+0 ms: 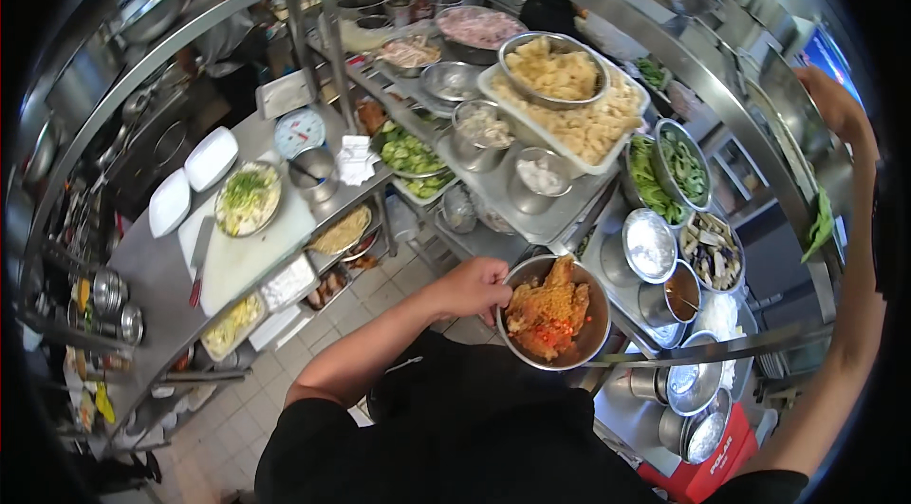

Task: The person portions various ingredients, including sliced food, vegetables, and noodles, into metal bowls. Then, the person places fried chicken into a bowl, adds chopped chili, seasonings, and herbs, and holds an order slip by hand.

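My left hand is closed on the rim of a steel bowl, held in front of my body. Inside it lie golden-brown fried pieces with crumbs and chopped red bits on top. My right arm stretches far up to the right, where my right hand has its fingers curled at the edge of a large steel bowl on the overhead shelf. The fingertips there are partly hidden. A green leaf hangs from that shelf beside my right forearm.
A steel counter ahead bears a white tub of pale food under a colander, and metal pots. Greens, a sauce pot and a red box are on the right. At left, a knife lies on a cutting board.
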### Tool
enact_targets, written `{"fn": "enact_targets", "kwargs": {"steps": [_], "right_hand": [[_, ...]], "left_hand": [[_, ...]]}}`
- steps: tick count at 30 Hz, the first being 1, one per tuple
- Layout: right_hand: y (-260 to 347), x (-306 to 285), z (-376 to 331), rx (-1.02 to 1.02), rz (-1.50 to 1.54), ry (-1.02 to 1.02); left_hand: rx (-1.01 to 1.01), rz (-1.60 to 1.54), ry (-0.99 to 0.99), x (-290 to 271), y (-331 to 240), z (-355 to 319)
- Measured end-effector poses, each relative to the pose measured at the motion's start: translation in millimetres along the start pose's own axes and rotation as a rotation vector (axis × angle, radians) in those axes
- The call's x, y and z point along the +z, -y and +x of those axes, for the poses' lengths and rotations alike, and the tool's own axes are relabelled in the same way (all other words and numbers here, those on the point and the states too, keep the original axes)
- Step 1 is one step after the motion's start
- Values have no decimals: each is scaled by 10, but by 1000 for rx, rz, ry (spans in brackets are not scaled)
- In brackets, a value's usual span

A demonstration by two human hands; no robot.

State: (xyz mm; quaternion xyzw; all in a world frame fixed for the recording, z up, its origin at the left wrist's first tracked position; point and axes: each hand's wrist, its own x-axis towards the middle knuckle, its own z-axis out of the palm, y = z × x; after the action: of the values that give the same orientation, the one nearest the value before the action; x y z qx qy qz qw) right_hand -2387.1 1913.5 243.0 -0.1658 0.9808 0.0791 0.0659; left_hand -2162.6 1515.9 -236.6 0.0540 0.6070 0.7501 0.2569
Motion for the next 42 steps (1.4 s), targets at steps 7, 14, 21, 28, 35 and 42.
{"fn": "enact_targets", "kwargs": {"steps": [7,14,21,28,35,42], "right_hand": [[-825,165,134,50,101,-288],[-357,115,144,99,189,-126],[-195,-9,-211,112,210,-223],[217,-177,-612,233,484,-427],[876,-244,-1042,8,861,-522],[2679,986,-605,-403,589,150]], "left_hand": [[11,19,-28,94,-131,-81],[8,19,-98,7,-127,-327],[13,0,-126,-256,-377,-452],[87,77,-134,-620,-590,-398],[62,79,-81,-832,-1107,-300],[60,202,41,-732,-1805,-262]]}}
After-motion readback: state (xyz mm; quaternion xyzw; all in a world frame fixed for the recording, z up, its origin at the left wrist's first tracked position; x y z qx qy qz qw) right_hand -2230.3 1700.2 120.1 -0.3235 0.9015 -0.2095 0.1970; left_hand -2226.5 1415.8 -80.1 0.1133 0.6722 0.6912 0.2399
